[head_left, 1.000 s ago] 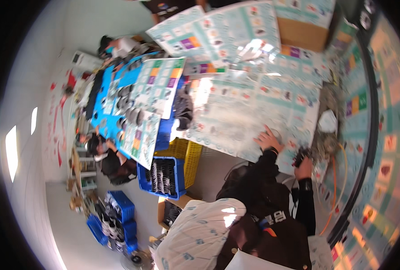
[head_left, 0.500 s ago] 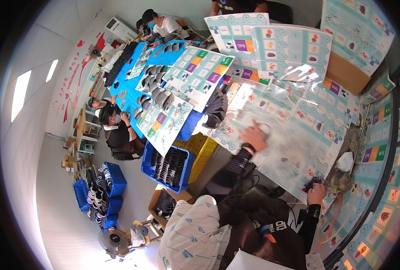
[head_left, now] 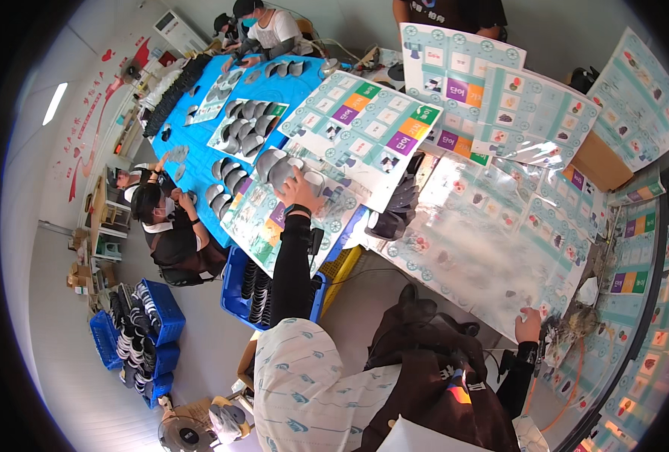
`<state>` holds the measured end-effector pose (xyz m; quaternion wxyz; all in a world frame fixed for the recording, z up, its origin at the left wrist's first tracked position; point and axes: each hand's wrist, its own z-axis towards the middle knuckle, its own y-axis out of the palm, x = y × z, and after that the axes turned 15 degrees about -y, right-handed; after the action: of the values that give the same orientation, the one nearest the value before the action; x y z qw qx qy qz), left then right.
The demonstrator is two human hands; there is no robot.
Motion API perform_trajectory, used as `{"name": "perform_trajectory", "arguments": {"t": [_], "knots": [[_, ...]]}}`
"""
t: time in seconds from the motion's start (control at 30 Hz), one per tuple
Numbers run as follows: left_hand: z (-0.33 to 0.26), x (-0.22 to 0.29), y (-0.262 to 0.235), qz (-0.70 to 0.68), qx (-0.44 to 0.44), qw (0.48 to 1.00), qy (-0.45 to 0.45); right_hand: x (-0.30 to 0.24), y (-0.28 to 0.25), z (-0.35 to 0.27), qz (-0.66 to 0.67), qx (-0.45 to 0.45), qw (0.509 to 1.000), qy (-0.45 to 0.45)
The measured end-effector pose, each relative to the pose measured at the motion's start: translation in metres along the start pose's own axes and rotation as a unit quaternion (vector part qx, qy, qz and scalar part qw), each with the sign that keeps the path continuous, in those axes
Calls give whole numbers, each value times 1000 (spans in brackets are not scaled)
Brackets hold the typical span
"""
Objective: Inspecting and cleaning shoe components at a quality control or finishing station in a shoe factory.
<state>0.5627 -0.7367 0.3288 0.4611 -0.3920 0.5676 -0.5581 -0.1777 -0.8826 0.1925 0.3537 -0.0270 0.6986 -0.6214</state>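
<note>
My left hand (head_left: 300,191) reaches over a printed board on the left side, its fingers spread at a pale grey cap brim (head_left: 313,181). More grey crescent-shaped brims (head_left: 268,164) lie beside it on that board (head_left: 255,241). At the near right corner of the large printed worktop (head_left: 493,248), whitish with dusty smears, rests my right hand (head_left: 528,325). A small dark object (head_left: 549,330) lies right next to it, its kind unclear. The right fingers are too small and bunched to show a grip.
Stacked dark brims (head_left: 402,203) stand between the boards. A blue crate (head_left: 233,290) of brims sits below. Upright printed panels (head_left: 538,113) line the back. Co-workers sit around the blue table (head_left: 191,166); one person (head_left: 451,15) stands behind the panels. A fan (head_left: 184,435) is at lower left.
My left hand has moved from the large worktop leftward to the board of brims. My right hand has shifted slightly away from the small dark object. The view has turned a little.
</note>
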Motion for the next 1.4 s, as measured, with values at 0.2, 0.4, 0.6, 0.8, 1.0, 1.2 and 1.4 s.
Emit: {"name": "perform_trajectory", "arguments": {"t": [0.2,0.4,0.6,0.8,1.0,1.2,1.4], "knots": [[35,-12,32,-31,-29,999,20,-74,-13,19,-4,-29,1000,0],[24,-10,34,-89,126,985,81,-105,-13,36,-50,-33,998,16],[-132,14,127,-441,-384,784,210,-149,-20,45,-23,-14,999,21],[-177,65,206,-499,-549,630,-229,-145,-33,10,-34,-21,998,57],[-140,63,340,-420,-231,866,-141,-136,-36,-3,-20,-36,996,80],[-186,56,244,-534,-252,804,-61,-75,-36,-60,-68,-56,990,111],[-236,16,247,-588,-430,683,50,16,-11,-85,-75,-123,973,180]]}}
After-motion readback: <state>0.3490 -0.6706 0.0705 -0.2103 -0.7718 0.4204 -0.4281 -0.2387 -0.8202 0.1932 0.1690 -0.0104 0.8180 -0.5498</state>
